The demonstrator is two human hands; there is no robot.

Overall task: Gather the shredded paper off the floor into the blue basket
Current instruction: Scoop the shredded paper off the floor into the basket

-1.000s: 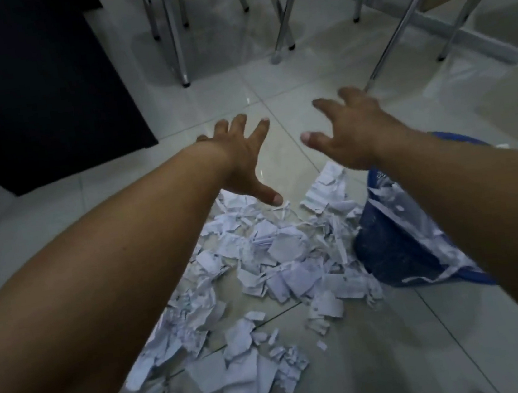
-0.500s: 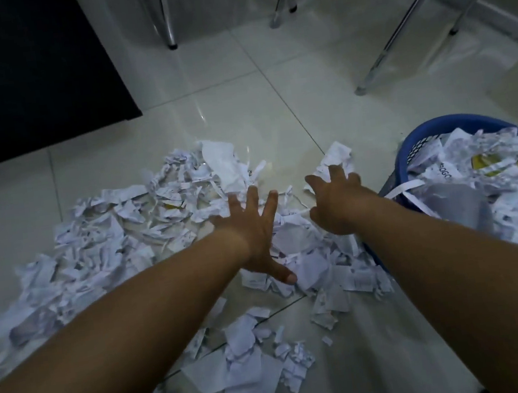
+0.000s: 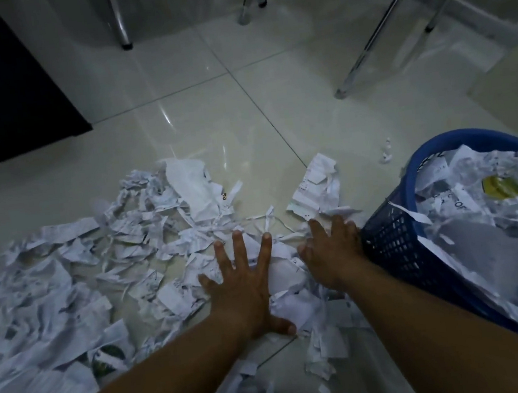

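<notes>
**A:** Where's the shredded paper [image 3: 68,301]?

**B:** White torn scraps lie strewn over the glossy, pale-tiled floor [image 3: 193,122]. More are heaped in the blue basket [image 3: 394,245] on the right.

**A:** And the hands?

**B:** The left hand [image 3: 245,283] presses on the scraps with its fingers spread. The right hand [image 3: 333,255] lies flat just beside the basket.

**A:** Any writing?

**B:** There's print, but it's too blurred to read. Metal chair legs [image 3: 378,34] stand beyond.

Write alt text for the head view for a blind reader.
A person's left hand, fingers spread, and right hand rest on torn white shredded paper strewn over a glossy pale tiled floor. A blue plastic mesh basket, heaped with paper, sits beside the right hand.
</notes>
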